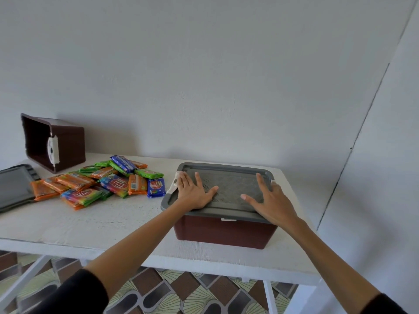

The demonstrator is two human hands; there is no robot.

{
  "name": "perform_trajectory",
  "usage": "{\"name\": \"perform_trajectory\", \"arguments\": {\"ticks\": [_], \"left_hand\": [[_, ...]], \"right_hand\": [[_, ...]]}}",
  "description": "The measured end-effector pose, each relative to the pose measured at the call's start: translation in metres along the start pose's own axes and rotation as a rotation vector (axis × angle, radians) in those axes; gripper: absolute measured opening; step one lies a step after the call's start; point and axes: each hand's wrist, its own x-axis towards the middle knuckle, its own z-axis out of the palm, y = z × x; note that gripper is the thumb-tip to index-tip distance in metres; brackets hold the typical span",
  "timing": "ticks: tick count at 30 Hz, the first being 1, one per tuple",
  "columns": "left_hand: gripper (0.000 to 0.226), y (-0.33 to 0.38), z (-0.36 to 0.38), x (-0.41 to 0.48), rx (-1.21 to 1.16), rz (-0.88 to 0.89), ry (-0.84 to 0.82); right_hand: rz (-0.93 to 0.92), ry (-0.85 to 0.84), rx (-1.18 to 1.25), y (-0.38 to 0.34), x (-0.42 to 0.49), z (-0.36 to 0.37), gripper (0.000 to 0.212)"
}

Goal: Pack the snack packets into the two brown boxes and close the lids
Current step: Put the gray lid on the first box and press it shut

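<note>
A brown box [224, 232] stands on the right of the white table with a grey lid [229, 186] on top of it. My left hand [195, 193] lies flat on the lid's left side, fingers spread, near a white latch [174, 184]. My right hand [272, 200] lies flat on the lid's right side. A pile of several snack packets [102, 180], orange, green, blue and multicoloured, sits on the table to the left. A second brown box [54, 143] lies tipped on its side at the back left, its opening facing left. Its grey lid [13, 186] rests beside it.
The white table [113, 223] stands against a pale wall, with its front edge near me. A wall corner runs down the right side. Below the table are white legs and a patterned tile floor [172, 295].
</note>
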Motion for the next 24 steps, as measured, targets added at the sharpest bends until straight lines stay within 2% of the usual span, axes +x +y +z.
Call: {"name": "perform_trajectory", "arguments": {"ticks": [7,14,17,21,24], "left_hand": [[0.082,0.002,0.000,0.002,0.003,0.081,-0.057],[0.075,0.005,-0.002,-0.009,-0.003,0.143,-0.062],[0.072,0.007,-0.001,-0.013,-0.008,0.170,-0.062],[0.062,0.007,0.001,-0.029,-0.022,0.274,-0.019],[0.052,0.003,0.000,-0.041,-0.056,0.360,0.118]], "right_hand": [[0.009,-0.106,-0.101,-0.008,0.002,-0.001,0.089],[-0.078,-0.161,-0.203,-0.010,-0.002,0.000,0.068],[-0.097,-0.171,-0.146,-0.016,-0.008,0.001,0.065],[-0.192,0.037,-0.013,-0.041,-0.028,0.016,0.051],[-0.239,0.167,0.015,-0.054,-0.032,0.022,0.043]]}}
